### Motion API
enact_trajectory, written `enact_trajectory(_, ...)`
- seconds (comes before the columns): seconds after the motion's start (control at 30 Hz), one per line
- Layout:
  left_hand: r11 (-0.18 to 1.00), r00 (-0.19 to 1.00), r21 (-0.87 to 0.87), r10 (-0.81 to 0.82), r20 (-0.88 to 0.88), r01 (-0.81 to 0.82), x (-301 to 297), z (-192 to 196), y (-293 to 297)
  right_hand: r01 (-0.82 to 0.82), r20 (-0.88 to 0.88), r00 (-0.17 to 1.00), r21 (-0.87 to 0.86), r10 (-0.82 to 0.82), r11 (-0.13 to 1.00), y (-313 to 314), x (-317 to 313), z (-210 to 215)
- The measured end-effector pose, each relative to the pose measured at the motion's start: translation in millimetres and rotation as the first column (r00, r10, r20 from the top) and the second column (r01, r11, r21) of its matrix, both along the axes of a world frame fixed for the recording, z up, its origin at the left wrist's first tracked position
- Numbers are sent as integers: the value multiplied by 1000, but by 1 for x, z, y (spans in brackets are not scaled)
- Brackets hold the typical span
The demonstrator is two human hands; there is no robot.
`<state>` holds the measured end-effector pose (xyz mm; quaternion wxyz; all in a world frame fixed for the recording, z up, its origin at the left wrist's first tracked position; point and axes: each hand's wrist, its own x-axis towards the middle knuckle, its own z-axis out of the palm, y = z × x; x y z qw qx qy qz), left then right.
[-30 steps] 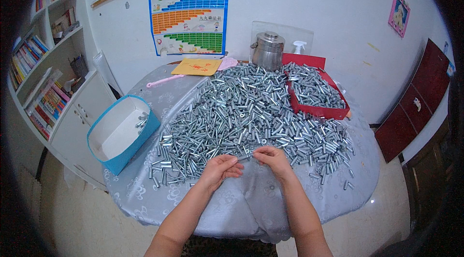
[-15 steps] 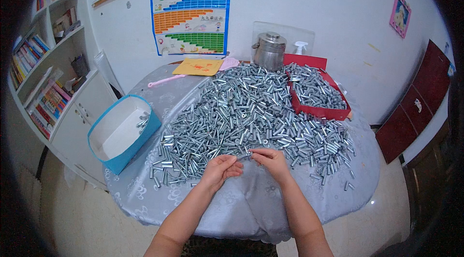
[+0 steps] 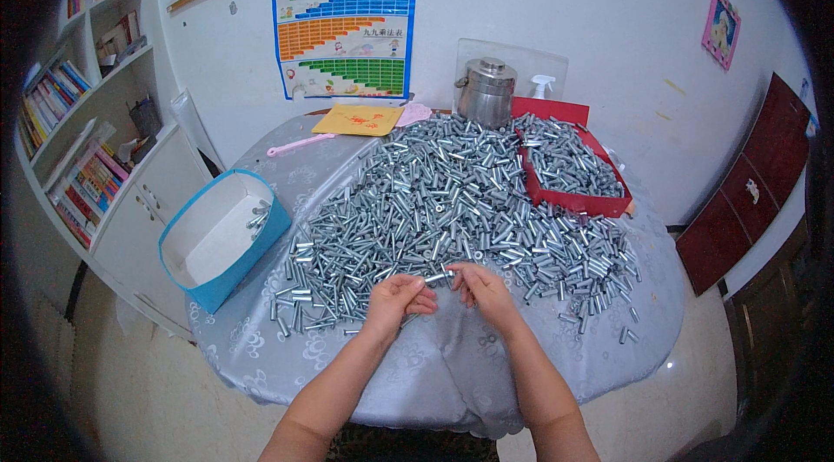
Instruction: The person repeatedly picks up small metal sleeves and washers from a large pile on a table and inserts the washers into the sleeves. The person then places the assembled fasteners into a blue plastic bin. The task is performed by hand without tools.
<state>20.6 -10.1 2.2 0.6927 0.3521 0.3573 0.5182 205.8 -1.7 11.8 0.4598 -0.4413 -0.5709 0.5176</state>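
Note:
A slim silvery metal sleeve [image 3: 438, 277] lies level between my two hands, at the near edge of a heap of similar metal sleeves [image 3: 434, 192]. My left hand [image 3: 400, 301] is closed, thumb and forefinger pinching the sleeve's left end. At its right end are the bent fingertips of my right hand [image 3: 483, 292], pressed close around the tip. Whether a thinner pin sits inside the sleeve is too small to tell. Both forearms rest low over the near side of the table.
A blue fabric bin [image 3: 230, 262] with a few sleeves inside stands at the left. At the back right a red box [image 3: 578, 199] brims with sleeves. Behind the heap are a steel pot [image 3: 486, 93], a yellow envelope [image 3: 356, 120] and a pink fly swatter [image 3: 300, 146].
The small metal piece that stood upright at my right fingertips is no longer seen so; a sleeve now lies level between the hands. My right fingers have shifted slightly and curled more.

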Motion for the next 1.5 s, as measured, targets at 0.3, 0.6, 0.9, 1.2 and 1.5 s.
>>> enact_trajectory(0.3,998,998,7,61,18,-61,-1,3,1,-106,37,994,-20,107,994,0,2,3)
enact_trajectory(0.6,987,987,33,159,30,-160,-6,-3,5,14,109,994,-10,-13,1000,5,7,-9)
enact_trajectory(0.9,921,932,164,362,-19,-354,-20,10,7,34,646,677,450,-352,892,2,-5,-21)
enact_trajectory(1.2,551,367,674,833,-413,-492,-157,56,39,164,639,664,383,-388,909,2,-10,-19)
enact_trajectory(1.5,693,272,471,678,-683,-545,-233,51,64,304,513,752,287,-414,908,-2,-4,-5)
